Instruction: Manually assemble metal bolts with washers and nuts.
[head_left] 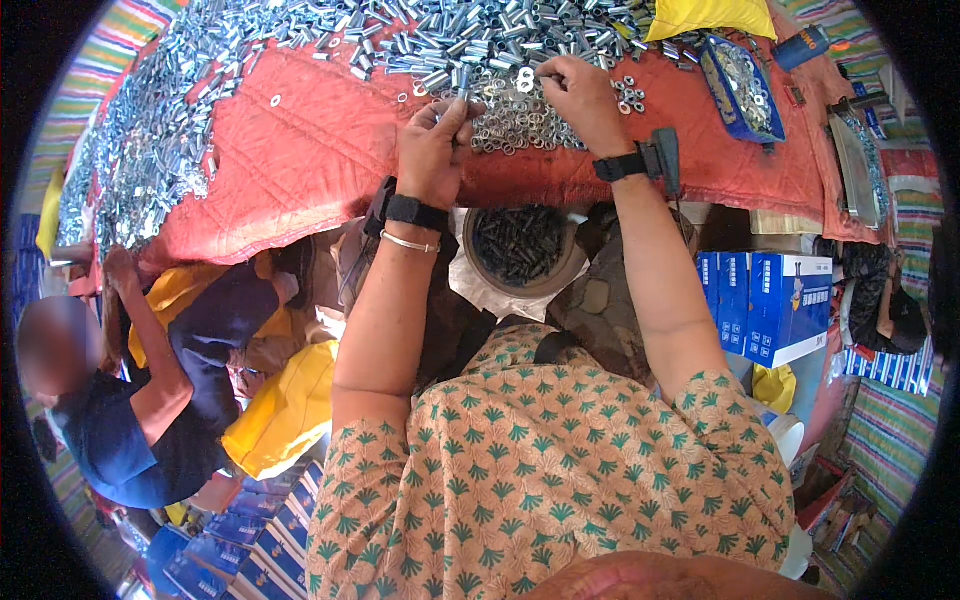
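Note:
My left hand (434, 145) is closed, its thumb and fingers round a shiny metal sleeve (463, 82) that sticks up past the thumb. Its lower part is hidden by the fingers. Just across from it, my right hand (588, 103) pinches thumb and forefinger together; what lies between them is too small to tell. Beside those fingertips are bright flat washers (525, 80). Between and below both hands spreads a heap of ring-shaped washers (510, 130). Several nuts or thick washers (629, 95) lie right of my right wrist.
A large pile of metal sleeves (450, 35) covers the far side of the red padded cloth (300, 130). At right stands a blue tray (768, 135) of small parts. Below the edge sits a bucket (478, 275) of dark bolts. Another person (110, 440) works at left; blue boxes (765, 310) stand right.

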